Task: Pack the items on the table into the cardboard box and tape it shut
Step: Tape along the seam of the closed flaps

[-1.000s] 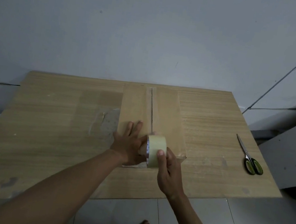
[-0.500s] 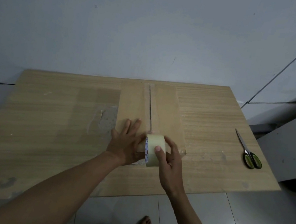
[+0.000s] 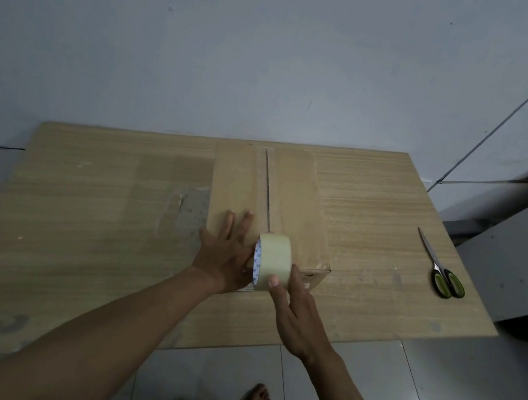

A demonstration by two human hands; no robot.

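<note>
The cardboard box [image 3: 234, 181] was seen closed in the middle of the table [image 3: 76, 239], its far end at the back edge and its near end short of the front edge. The left hand [image 3: 226, 252] was laid flat on the near part of the lid, fingers straight and spread, just beside the seam [image 3: 267, 190]. The tape roll [image 3: 275, 258] was held on edge by the right hand [image 3: 298, 312], thumb across its outer band, over the box's near end.

Several slips could be expected from here. If the roll were drawn off-line, the strip would be laid crooked and the seam left partly bare (a dark gap showed between the flaps). If too little pressure were kept by the flat hand, the box might be dragged toward the front edge by the pull of the tape. Slack tape could be wrinkled or folded onto itself. The scissors [image 3: 441, 269] lay well apart, near the right edge, so a reach would be needed for cutting.

The box was plain matt brown board, long and rectangular. The roll was a broad, pale, translucent ring with a printed white core. The table was smooth light wood-grain, scuffed grey in one patch [image 3: 192, 209] left of the box. The scissors were slim steel with black and green handles.
</note>
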